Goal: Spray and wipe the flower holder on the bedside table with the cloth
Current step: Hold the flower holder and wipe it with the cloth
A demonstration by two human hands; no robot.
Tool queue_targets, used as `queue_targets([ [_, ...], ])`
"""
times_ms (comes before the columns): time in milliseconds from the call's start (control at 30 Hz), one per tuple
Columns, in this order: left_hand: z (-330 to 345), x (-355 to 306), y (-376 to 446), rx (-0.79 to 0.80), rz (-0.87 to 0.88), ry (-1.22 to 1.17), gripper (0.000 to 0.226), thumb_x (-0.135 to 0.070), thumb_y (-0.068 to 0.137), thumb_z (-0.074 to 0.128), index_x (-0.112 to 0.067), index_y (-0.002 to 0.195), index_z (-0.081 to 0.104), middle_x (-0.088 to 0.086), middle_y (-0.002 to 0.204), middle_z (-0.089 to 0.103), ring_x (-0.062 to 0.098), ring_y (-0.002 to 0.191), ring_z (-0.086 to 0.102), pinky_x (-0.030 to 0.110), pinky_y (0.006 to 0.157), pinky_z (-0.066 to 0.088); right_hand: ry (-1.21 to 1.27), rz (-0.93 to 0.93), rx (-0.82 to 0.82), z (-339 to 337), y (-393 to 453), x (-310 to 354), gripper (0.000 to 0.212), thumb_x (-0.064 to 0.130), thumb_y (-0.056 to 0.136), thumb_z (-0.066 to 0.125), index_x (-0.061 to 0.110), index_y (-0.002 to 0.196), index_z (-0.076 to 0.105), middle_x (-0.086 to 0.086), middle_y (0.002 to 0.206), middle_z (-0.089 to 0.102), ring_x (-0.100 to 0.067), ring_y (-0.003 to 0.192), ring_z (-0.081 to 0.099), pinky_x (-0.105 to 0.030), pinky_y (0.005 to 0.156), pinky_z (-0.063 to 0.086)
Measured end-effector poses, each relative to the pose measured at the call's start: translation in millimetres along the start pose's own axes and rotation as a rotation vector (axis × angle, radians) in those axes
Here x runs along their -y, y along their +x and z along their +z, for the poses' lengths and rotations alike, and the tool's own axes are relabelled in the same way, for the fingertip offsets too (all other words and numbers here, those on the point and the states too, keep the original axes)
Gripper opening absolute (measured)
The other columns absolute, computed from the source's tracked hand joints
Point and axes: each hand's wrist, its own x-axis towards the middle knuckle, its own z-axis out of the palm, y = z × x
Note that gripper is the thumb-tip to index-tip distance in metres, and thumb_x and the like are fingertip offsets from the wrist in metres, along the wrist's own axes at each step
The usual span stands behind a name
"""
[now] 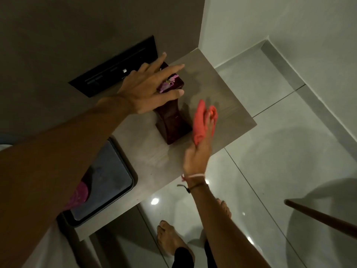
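bedside table (pixel 228 97) | on it: flower holder (pixel 172 120), dark tray (pixel 108 182)

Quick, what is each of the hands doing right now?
Left hand: open, fingers spread over the top of the dark red flower holder.
Right hand: closed on the red cloth, beside the holder.

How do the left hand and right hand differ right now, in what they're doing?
The left hand rests spread over the top of the flower holder, fingers open, with no cloth. The right hand grips the red cloth beside the holder's lower body and wears wrist bands; the left wrist is bare. Both are over the bedside table.
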Motion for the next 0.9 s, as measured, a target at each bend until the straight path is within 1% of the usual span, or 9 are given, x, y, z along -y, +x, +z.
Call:
queue_targets([
  [33, -0.1, -0.3, -0.3, -0.001, -0.008, -0.005, 0.076, -0.075, 0.085, 0.043, -0.056, 0.155, 0.021, -0.003, 0.175, 0.005, 0.036, 0.155, 0.023, 0.067, 0.118, 0.026, -0.129, 0.002, 0.034, 9.6, 7.4, 1.4, 0.09, -0.017, 0.087, 0.043, 0.021, 0.162, 0.012, -0.001, 0.173, 0.002, 0.013, 0.151, -0.004, -0.011, 0.122, 0.011],
  [167, 0.2, -1.5, 2.2, 0.0, -0.029, 0.001, 0.077, -0.075, 0.084, 0.043, -0.056, 0.155, 0.022, -0.004, 0.175, 0.005, 0.038, 0.155, 0.023, 0.066, 0.119, 0.024, -0.341, -0.017, 0.193, 44.0, 7.7, 1.6, 0.079, 0.02, 0.096, 0.043, 0.019, 0.163, 0.002, -0.007, 0.172, -0.002, -0.026, 0.16, -0.005, -0.053, 0.127, 0.019],
  [267, 1.7, -1.7, 1.6, -0.005, -0.032, -0.002, 0.077, -0.076, 0.081, 0.043, -0.057, 0.154, 0.022, -0.004, 0.175, 0.006, 0.038, 0.155, 0.023, 0.067, 0.118, 0.024, -0.393, -0.026, 0.185, 42.6, 1.5, -6.6, 0.076, 0.028, 0.094, 0.035, 0.017, 0.163, 0.002, -0.012, 0.172, -0.003, -0.032, 0.159, -0.003, -0.056, 0.124, 0.026],
  [400, 2.1, -4.4, 0.1, 0.0, -0.03, 0.002, 0.077, -0.076, 0.081, 0.044, -0.058, 0.153, 0.023, -0.003, 0.175, 0.006, 0.037, 0.154, 0.024, 0.067, 0.118, 0.027, -0.543, -0.057, 0.26, 32.4, -9.0, -21.7, 0.083, 0.013, 0.099, 0.056, 0.021, 0.162, 0.003, -0.017, 0.171, -0.003, -0.036, 0.158, -0.002, -0.054, 0.122, 0.033],
  [567, 0.0, -6.7, -2.0, 0.015, -0.017, 0.023, 0.077, -0.073, 0.084, 0.043, -0.055, 0.155, 0.021, -0.003, 0.175, 0.005, 0.037, 0.154, 0.024, 0.067, 0.119, 0.027, -0.58, -0.082, 0.424, 5.8, -28.6, -34.9, 0.08, 0.012, 0.097, 0.055, 0.034, 0.161, 0.012, -0.013, 0.172, 0.0, -0.036, 0.159, 0.005, -0.051, 0.114, 0.045],
  [633, 0.1, -7.7, -4.2, 0.019, 0.018, 0.051, 0.083, -0.074, 0.083, 0.043, -0.049, 0.158, 0.019, -0.002, 0.175, 0.005, 0.038, 0.154, 0.026, 0.065, 0.117, 0.029, -0.436, -0.034, 0.433, -11.7, -36.3, -39.9, 0.073, 0.008, 0.099, 0.05, 0.035, 0.159, 0.02, -0.011, 0.17, 0.015, -0.032, 0.152, 0.03, -0.042, 0.107, 0.053],
  [700, 0.2, -7.2, -6.7, 0.031, 0.059, 0.055, 0.096, -0.077, 0.08, 0.043, -0.039, 0.163, 0.014, -0.002, 0.175, 0.006, 0.038, 0.154, 0.027, 0.064, 0.119, 0.029, -0.088, 0.161, 0.357, -29.9, -37.2, -35.9, 0.06, 0.007, 0.103, 0.046, 0.03, 0.157, 0.031, -0.013, 0.16, 0.04, -0.022, 0.132, 0.051, -0.031, 0.105, 0.05],
  [800, 2.9, -2.4, -10.7, 0.04, 0.148, 0.094, 0.111, -0.081, 0.078, 0.041, -0.022, 0.165, 0.007, 0.0, 0.175, 0.008, 0.034, 0.155, 0.029, 0.063, 0.12, 0.032, 0.364, 0.412, 0.145, -51.4, -16.0, -25.5, 0.047, 0.005, 0.104, 0.047, 0.015, 0.15, 0.045, -0.006, 0.15, 0.054, -0.02, 0.139, 0.051, -0.037, 0.119, 0.04],
  [900, 7.0, 2.2, -9.7, 0.042, 0.237, 0.16, 0.111, -0.081, 0.083, 0.039, -0.014, 0.165, 0.007, 0.004, 0.175, 0.007, 0.033, 0.155, 0.03, 0.062, 0.119, 0.034, 0.476, 0.48, 0.063, -59.6, 21.2, -14.8, 0.046, 0.006, 0.103, 0.049, 0.012, 0.148, 0.048, -0.008, 0.149, 0.055, -0.025, 0.138, 0.05, -0.026, 0.108, 0.044],
])
